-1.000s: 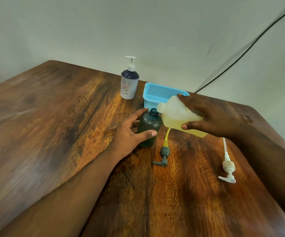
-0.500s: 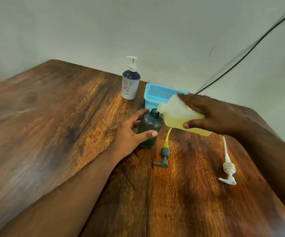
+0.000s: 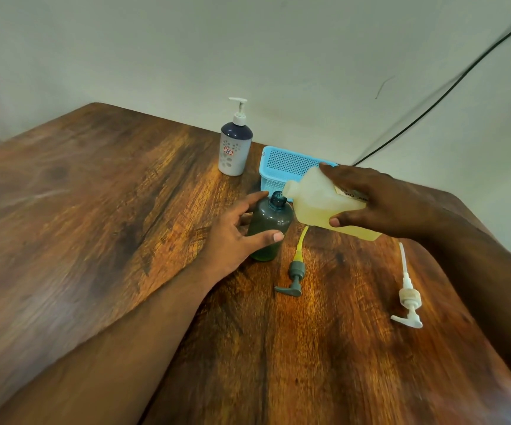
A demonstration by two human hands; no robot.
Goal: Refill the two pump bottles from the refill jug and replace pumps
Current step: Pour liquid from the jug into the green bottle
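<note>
A dark green bottle (image 3: 268, 228) stands upright mid-table with its neck uncapped. My left hand (image 3: 232, 237) wraps around its left side, thumb across the front. My right hand (image 3: 379, 204) holds the translucent refill jug (image 3: 318, 207) of yellow liquid tilted left, its spout at the bottle's neck. The grey pump (image 3: 294, 277) with a yellow tube lies on the table just right of the bottle. A white pump (image 3: 408, 297) lies farther right. A white-and-navy pump bottle (image 3: 235, 148) stands at the back with its pump on.
A light blue perforated basket (image 3: 284, 167) sits behind the jug against the wall. The wooden table (image 3: 94, 225) ends at the wall behind and drops off at the right edge. A black cable (image 3: 450, 87) runs down the wall.
The jug has tipped a little further and its spout has settled at the dark bottle's neck. My left hand stays on the bottle.
</note>
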